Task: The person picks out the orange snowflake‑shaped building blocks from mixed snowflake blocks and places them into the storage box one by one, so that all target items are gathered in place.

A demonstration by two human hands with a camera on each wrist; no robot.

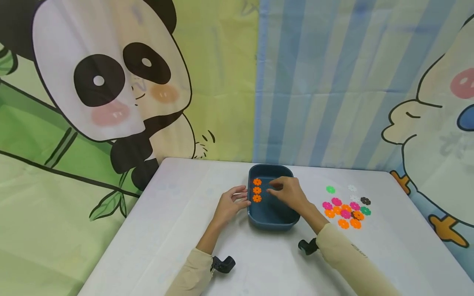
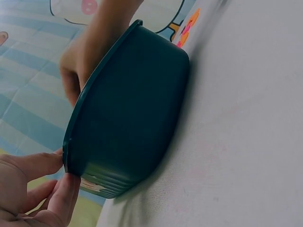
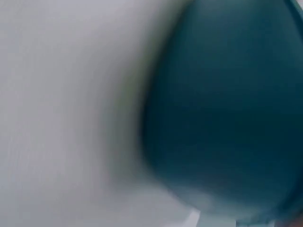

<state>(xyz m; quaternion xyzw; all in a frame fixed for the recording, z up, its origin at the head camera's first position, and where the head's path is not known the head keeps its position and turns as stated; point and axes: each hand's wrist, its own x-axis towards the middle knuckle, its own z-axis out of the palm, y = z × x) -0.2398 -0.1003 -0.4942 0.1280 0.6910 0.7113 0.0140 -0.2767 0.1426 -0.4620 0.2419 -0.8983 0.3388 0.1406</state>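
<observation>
A dark blue-green plastic basin stands on the white table, with three orange notched discs in a column along its left inner side. At the basin's left rim my left hand pinches the edge; the left wrist view shows thumb and fingers meeting at the rim. My right hand is over the inside of the basin, to the right of the discs. Its thumb and forefinger are apart, and I see nothing between them. In the right wrist view the basin's blurred outer wall hides that hand.
On the white table, right of the basin, lies a loose group of notched discs in orange, pink, green, white and black. A printed curtain hangs behind the table. Each wrist wears a small black camera.
</observation>
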